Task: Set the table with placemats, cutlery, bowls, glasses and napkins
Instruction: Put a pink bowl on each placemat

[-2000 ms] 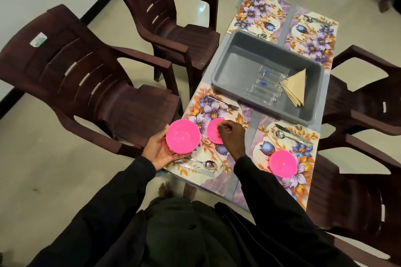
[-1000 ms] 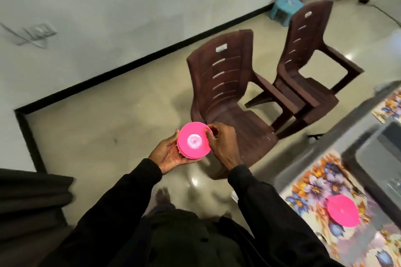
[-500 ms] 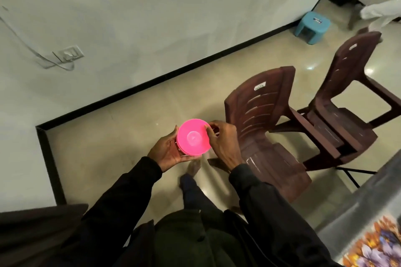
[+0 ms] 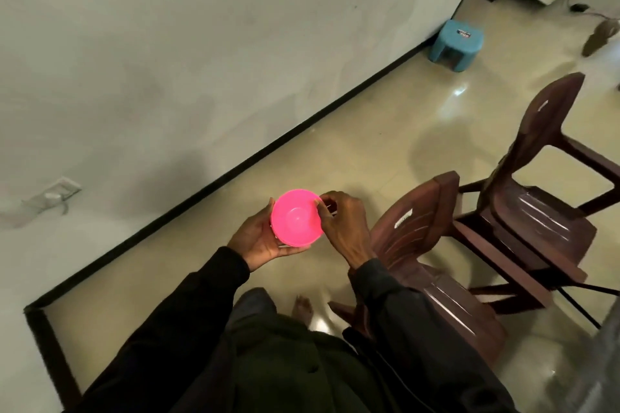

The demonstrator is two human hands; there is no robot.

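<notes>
I hold a stack of pink plastic bowls (image 4: 296,217) in front of my chest, above the floor. My left hand (image 4: 255,240) cups the stack from below and from the left, fingers curled round its side. My right hand (image 4: 342,223) pinches the right rim of the top bowl with thumb and fingertips. How many bowls are in the stack cannot be told. The table is almost out of view, only a grey sliver at the far lower right.
Two dark brown plastic chairs stand to my right, the near one (image 4: 426,265) close to my right arm, the other (image 4: 543,198) behind it. A blue stool (image 4: 457,43) sits by the wall. A pale wall with a black skirting runs along the left.
I have turned away from the table and walked along the chairs. The bowls stay in both hands. The table with its placemats has slid out of view.
</notes>
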